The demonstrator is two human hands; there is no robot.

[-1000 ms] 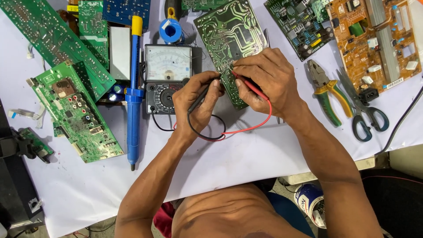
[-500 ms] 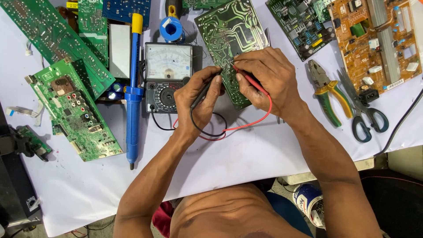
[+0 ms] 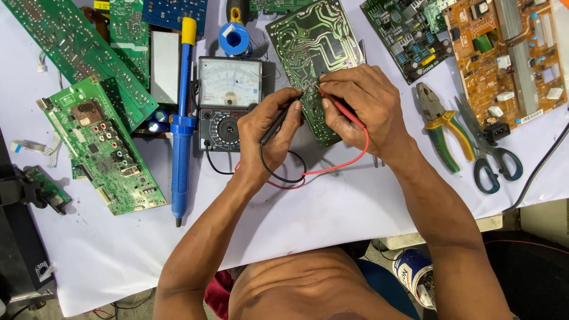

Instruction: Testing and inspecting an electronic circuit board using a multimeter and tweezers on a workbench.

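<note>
My left hand [image 3: 269, 136] grips a black test probe [image 3: 278, 121], its tip touching the solder side of a green circuit board [image 3: 308, 50] lying on the white table. My right hand [image 3: 358, 104] pinches a red test probe [image 3: 341, 109] against the same board, close beside the black tip. Red and black leads [image 3: 296, 178] loop under my hands back to an analog multimeter [image 3: 230, 101], which sits just left of the board.
A blue desoldering pump [image 3: 181, 127] lies left of the meter, beside several green boards [image 3: 106, 148]. Green-and-yellow pliers [image 3: 441, 127], scissors [image 3: 489, 154] and an orange board [image 3: 510, 53] sit at the right. A solder spool [image 3: 235, 38] is behind the meter.
Both hands stay on the board with the probes; the tips shifted only slightly. The camera view moved a little.
</note>
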